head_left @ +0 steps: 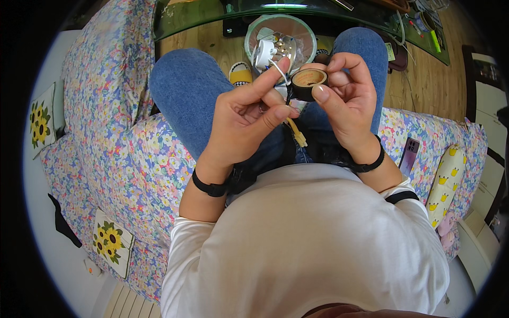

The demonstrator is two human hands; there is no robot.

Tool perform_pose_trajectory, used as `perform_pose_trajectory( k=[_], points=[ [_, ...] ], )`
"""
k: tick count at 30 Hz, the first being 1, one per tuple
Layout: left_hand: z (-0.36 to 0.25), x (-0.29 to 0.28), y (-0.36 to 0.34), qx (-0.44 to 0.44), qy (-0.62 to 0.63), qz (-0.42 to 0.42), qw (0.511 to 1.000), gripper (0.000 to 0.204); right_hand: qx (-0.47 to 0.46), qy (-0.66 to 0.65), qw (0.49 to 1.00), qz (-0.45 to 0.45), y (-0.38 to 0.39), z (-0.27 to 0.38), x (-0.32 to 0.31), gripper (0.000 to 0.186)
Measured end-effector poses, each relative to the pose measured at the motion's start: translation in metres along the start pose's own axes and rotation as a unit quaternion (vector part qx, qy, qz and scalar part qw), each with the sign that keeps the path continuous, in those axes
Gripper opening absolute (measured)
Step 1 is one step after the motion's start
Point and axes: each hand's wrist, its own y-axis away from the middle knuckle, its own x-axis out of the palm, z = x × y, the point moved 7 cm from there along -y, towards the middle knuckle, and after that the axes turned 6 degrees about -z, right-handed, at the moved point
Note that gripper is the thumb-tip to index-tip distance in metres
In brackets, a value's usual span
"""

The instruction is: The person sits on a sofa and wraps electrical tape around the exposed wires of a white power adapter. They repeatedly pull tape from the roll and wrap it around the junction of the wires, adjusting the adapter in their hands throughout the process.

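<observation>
My right hand [351, 100] pinches a roll of black electrical tape [303, 93] between thumb and fingers, its cardboard core facing up. Close to the roll, my left hand [241, 119] is closed on a white cord [279, 71], with the forefinger and thumb toward the tape. A dark, taped-looking stretch lies on the cord between the hands. Yellowish wire ends [298, 135] hang below my left fingertips. Beyond the hands, the cord runs up to a white fitting [264, 54] with a clear, rounded part beside it. My fingers partly hide the cord.
Under the hands stands a round waste bin [307, 33] with a pale green rim, between my knees. A glass table [196, 16] edges the far side. On the flowered sofa cover [159, 143] lie a phone [409, 155], a crown-patterned cushion [446, 183] and sunflower cushions [114, 238].
</observation>
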Motion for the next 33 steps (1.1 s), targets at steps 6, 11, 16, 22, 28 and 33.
perform_pose_trajectory(
  k=[6, 11, 16, 22, 28, 33],
  points=[
    [-0.005, 0.004, 0.001, 0.039, 0.003, 0.018, 0.999, 0.065, -0.027, 0.012, 1.000, -0.004, -0.002, 0.005, -0.004, 0.039],
    [-0.008, 0.006, 0.001, 0.056, -0.006, 0.029, 0.998, 0.064, -0.054, 0.029, 0.998, -0.032, -0.003, 0.009, -0.008, 0.042],
    [-0.008, 0.003, 0.001, 0.056, -0.029, -0.009, 0.998, 0.062, -0.094, 0.098, 0.990, -0.025, -0.003, 0.011, -0.006, 0.050],
    [-0.006, -0.009, -0.001, 0.046, -0.136, -0.110, 0.983, 0.061, -0.079, 0.124, 0.989, -0.012, -0.001, 0.010, -0.004, 0.054],
    [-0.005, -0.010, -0.002, 0.051, -0.147, -0.119, 0.981, 0.051, -0.100, 0.171, 0.980, -0.003, -0.001, 0.010, 0.001, 0.052],
    [0.009, -0.014, -0.002, -0.042, -0.007, -0.135, 0.990, 0.043, -0.160, 0.240, 0.957, 0.013, -0.002, 0.017, 0.007, 0.052]
  ],
)
